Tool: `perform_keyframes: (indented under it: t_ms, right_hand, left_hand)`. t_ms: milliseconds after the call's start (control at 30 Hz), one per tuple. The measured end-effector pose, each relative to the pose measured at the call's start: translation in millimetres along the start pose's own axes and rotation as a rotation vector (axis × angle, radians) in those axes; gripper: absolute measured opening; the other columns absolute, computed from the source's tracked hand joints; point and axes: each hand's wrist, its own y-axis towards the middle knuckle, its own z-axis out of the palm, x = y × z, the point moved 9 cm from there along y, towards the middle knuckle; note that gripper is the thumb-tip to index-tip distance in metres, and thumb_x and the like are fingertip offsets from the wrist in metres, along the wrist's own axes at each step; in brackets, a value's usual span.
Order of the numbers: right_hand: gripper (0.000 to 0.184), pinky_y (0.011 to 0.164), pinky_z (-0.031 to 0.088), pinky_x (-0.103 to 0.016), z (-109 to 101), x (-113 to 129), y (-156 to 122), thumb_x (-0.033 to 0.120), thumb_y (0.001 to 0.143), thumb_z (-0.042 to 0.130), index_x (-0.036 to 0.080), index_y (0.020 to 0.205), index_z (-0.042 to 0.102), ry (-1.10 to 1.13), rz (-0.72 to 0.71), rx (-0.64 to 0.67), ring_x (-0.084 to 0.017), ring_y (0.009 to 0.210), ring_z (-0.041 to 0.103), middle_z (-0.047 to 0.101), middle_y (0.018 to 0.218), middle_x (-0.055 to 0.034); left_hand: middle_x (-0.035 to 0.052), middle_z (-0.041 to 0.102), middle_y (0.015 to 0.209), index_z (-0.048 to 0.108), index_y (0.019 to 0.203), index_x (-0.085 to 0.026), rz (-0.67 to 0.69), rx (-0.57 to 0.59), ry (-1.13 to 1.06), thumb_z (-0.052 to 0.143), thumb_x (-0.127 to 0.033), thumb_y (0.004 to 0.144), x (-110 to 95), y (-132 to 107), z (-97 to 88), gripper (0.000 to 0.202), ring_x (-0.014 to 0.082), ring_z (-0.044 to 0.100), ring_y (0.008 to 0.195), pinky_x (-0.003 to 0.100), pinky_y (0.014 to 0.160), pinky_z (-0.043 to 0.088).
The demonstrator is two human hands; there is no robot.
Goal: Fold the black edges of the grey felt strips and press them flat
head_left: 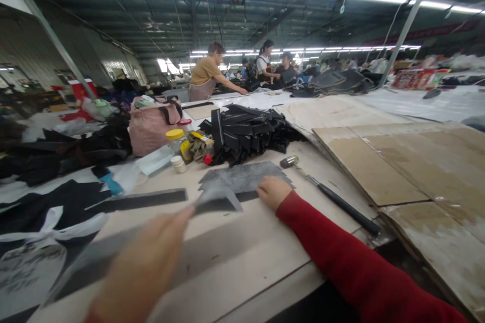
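Note:
My left hand [147,262], smeared by motion, reaches in from the lower left. Its fingertips pinch the near end of a grey fabric piece [217,198], which curves up off the table. Beyond it lies a flat stack of grey fabric pieces [246,175] with dark edges. My right hand [273,193], at the end of a red sleeve, rests on the right side of that stack with its fingers curled in. Whatever may be under those fingers is hidden. A hammer [333,197] with a black handle lies to the right of my right hand.
Behind the stack is a heap of black strips [250,128]. A yellow-lidded jar [176,141], a white bottle [178,164] and a pink bag [151,128] stand left of it. Cardboard sheets [401,161] cover the right side. A co-worker [204,78] leans over a table farther back.

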Motion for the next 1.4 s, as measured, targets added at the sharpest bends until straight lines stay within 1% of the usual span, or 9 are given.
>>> perform_keyframes:
  t_ms: [133, 200, 333, 467, 600, 767, 967, 1100, 1400]
  right_hand:
    - [0.032, 0.069, 0.035, -0.024, 0.9, -2.6, 0.5, 0.027, 0.083, 0.034, 0.015, 0.077, 0.063, 0.019, -0.006, 0.004, -0.016, 0.082, 0.052, 0.060, 0.085, -0.0066]
    - [0.032, 0.069, 0.035, -0.024, 1.1, -4.4, 1.0, 0.028, 0.083, 0.035, 0.015, 0.077, 0.063, 0.034, -0.007, 0.005, -0.015, 0.082, 0.052, 0.060, 0.084, -0.0063]
    - [0.031, 0.068, 0.035, -0.024, -4.6, -2.0, 1.3, 0.028, 0.083, 0.036, 0.015, 0.075, 0.063, 0.097, -0.043, -0.046, -0.014, 0.077, 0.052, 0.058, 0.080, -0.0062]
    - [0.027, 0.071, 0.036, -0.024, -16.9, 33.3, -9.4, 0.027, 0.083, 0.039, 0.015, 0.079, 0.063, 0.250, -0.342, -0.111, -0.013, 0.078, 0.050, 0.058, 0.081, -0.0057]
    - [0.022, 0.074, 0.037, -0.024, -19.8, 71.4, -30.7, 0.028, 0.081, 0.044, 0.016, 0.083, 0.063, 0.386, -0.637, -0.038, -0.013, 0.080, 0.049, 0.058, 0.086, -0.0054]
    - [0.021, 0.070, 0.037, -0.025, -6.6, 78.7, -35.5, 0.031, 0.078, 0.049, 0.016, 0.076, 0.063, 0.294, -0.682, 0.087, -0.013, 0.074, 0.049, 0.057, 0.076, -0.0042]
    - [0.019, 0.054, 0.033, -0.020, -5.7, 44.5, -18.5, 0.031, 0.076, 0.050, 0.014, 0.076, 0.057, 0.360, -0.398, 0.073, -0.009, 0.059, 0.045, 0.053, 0.068, -0.0001]
    - [0.019, 0.058, 0.035, -0.020, -17.5, 31.5, -14.7, 0.026, 0.078, 0.047, 0.014, 0.088, 0.057, 0.378, -0.323, 0.019, -0.009, 0.062, 0.047, 0.053, 0.070, 0.0000]
    - [0.022, 0.062, 0.037, -0.024, -18.1, 112.8, -8.8, 0.019, 0.081, 0.041, 0.015, 0.079, 0.062, -0.112, -0.611, 0.094, -0.015, 0.074, 0.054, 0.059, 0.081, -0.0065]
  left_hand:
    - [0.0017, 0.061, 0.100, 0.051, 0.111, -0.035, 0.052, 0.412, -0.256, 0.041, -0.033, 0.079, -64.5, -2.5, 57.1, 0.033, 0.0191, 0.058, 0.086, 0.027, 0.074, 0.049]
    - [0.0002, 0.058, 0.107, 0.050, 0.112, -0.035, 0.032, 0.463, -0.292, 0.039, -0.035, 0.080, -61.8, 2.4, 58.4, 0.033, 0.0188, 0.054, 0.094, 0.027, 0.083, 0.045]
    - [0.0029, 0.056, 0.112, 0.054, 0.109, -0.027, -0.143, 0.445, -0.105, 0.039, -0.037, 0.078, 21.1, 21.9, 47.6, 0.035, 0.0224, 0.049, 0.103, 0.035, 0.091, 0.038]
    - [0.0103, 0.054, 0.113, 0.054, 0.108, -0.015, -0.269, 0.546, 0.124, 0.041, -0.025, 0.073, 109.5, 30.4, 70.6, 0.039, 0.0254, 0.051, 0.101, 0.038, 0.088, 0.038]
    - [0.0122, 0.053, 0.113, 0.053, 0.109, -0.013, -0.299, 0.611, 0.171, 0.039, -0.020, 0.071, 144.6, 31.2, 102.8, 0.041, 0.0257, 0.052, 0.100, 0.036, 0.086, 0.039]
    - [0.0076, 0.058, 0.100, 0.057, 0.096, -0.019, -0.297, 0.572, 0.131, 0.038, -0.020, 0.070, 147.1, 32.4, 110.6, 0.033, 0.0223, 0.055, 0.090, 0.032, 0.079, 0.041]
    - [0.0056, 0.058, 0.093, 0.057, 0.089, -0.020, -0.333, 0.440, 0.157, 0.036, -0.020, 0.072, 143.4, 24.3, 103.3, 0.028, 0.0203, 0.055, 0.086, 0.029, 0.074, 0.042]
    - [0.0055, 0.058, 0.095, 0.057, 0.091, -0.019, -0.361, 0.296, 0.139, 0.033, -0.023, 0.076, 145.5, 18.1, 101.6, 0.029, 0.0189, 0.053, 0.091, 0.028, 0.082, 0.040]
    - [0.0072, 0.058, 0.093, 0.059, 0.092, -0.015, -0.372, 0.227, 0.038, 0.034, -0.026, 0.076, 153.1, 14.5, 102.2, 0.031, 0.0194, 0.053, 0.090, 0.028, 0.084, 0.040]
